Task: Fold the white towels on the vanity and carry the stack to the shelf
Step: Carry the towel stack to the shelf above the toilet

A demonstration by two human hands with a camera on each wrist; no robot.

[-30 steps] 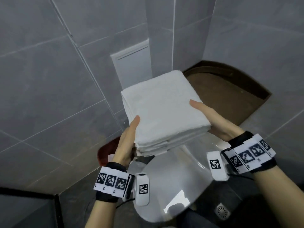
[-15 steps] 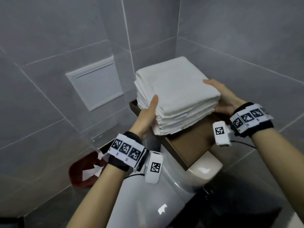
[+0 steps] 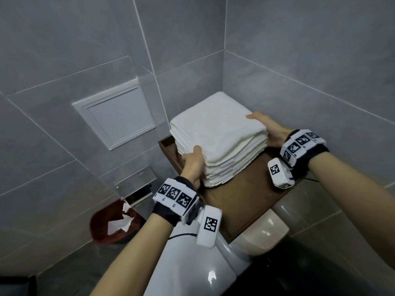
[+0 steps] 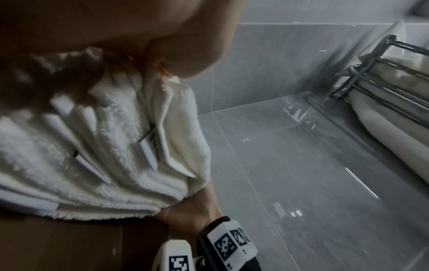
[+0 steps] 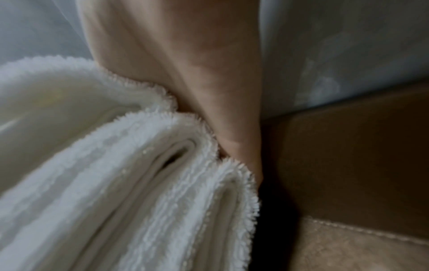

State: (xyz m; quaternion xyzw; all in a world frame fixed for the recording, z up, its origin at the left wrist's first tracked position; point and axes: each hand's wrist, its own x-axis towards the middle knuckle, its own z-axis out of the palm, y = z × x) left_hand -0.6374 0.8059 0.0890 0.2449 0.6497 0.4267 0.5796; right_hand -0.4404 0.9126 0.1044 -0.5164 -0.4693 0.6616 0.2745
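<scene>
Gripping the towel stack (image 3: 218, 137) from both sides: left hand (image 3: 193, 163) curls round the 7 o'clock corner, thumb on top, fingers under; right hand (image 3: 269, 130) clasps the 3 o'clock edge. Stack sits over the brown shelf (image 3: 241, 197) above the toilet (image 3: 205, 263), tucked toward the 12 o'clock wall corner. Best to lower it flat, slide fingers out sideways so bottom layers don't drag, then square edges. Versus half a second ago: stack is lower and further back on the shelf, hands spread wider. Red bin (image 3: 113, 225) at 8 o'clock.
</scene>
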